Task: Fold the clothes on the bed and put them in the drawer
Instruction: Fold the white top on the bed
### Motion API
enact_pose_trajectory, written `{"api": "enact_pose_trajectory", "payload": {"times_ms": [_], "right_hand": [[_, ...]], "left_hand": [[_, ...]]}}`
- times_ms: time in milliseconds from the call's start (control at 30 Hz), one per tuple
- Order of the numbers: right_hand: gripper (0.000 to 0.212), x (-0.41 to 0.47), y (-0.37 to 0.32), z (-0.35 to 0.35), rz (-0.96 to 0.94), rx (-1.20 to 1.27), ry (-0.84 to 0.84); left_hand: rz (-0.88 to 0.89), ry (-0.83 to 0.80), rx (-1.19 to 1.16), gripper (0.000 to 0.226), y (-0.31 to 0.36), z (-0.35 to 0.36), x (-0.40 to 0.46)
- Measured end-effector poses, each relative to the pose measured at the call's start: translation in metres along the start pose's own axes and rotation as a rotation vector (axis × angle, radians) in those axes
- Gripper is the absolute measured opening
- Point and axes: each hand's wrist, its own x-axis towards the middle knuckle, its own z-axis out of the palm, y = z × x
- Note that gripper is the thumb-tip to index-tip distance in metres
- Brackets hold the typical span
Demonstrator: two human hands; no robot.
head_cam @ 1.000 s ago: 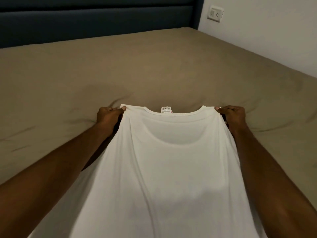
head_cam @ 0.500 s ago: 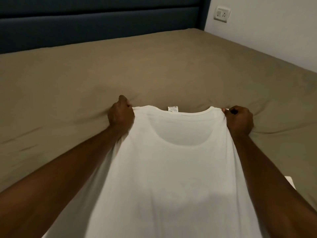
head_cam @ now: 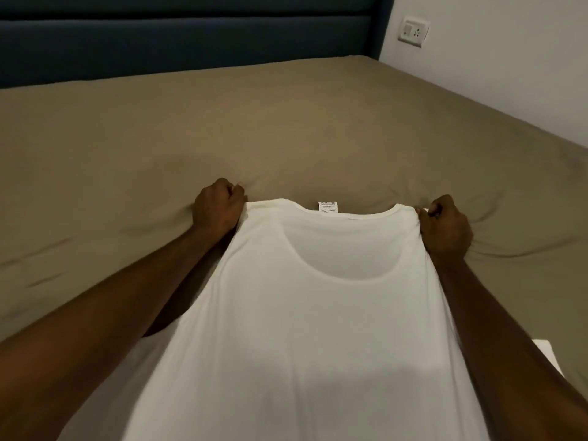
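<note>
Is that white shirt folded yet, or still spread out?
Spread out, not folded. The white shirt lies stretched in one layer over the bed, its neckline open; the left hand and right hand each grip a shoulder.

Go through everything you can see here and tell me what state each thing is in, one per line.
White shirt: unfolded, spread out, neck end held at both shoulders, label showing.
Left hand: fingers curled, gripping the shirt's left shoulder.
Right hand: fingers curled, gripping the shirt's right shoulder.
Bed sheet: mostly smooth, creased near both hands.
Wall socket: nothing plugged in.
</note>
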Motion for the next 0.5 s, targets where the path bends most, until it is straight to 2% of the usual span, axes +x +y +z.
{"api": "enact_pose_trajectory", "payload": {"times_ms": [100, 233, 367, 500], "right_hand": [[0.038, -0.002, 0.005, -0.006, 0.017, 0.159, -0.007], [0.018, -0.001, 0.005, -0.009, 0.057, 0.268, -0.096], [0.018, 0.003, 0.014, -0.007, 0.029, 0.312, -0.108], [0.013, 0.006, 0.019, -0.001, 0.004, 0.283, -0.106]], "left_hand": [[-0.073, -0.202, -0.205, 0.052, 0.008, -0.015, 0.005], [-0.059, -0.394, -0.361, 0.03, 0.015, -0.031, 0.01], [-0.07, -0.299, -0.412, 0.018, 0.008, -0.025, 0.021], [0.101, -0.21, -0.198, 0.014, -0.002, -0.006, 0.021]]}}
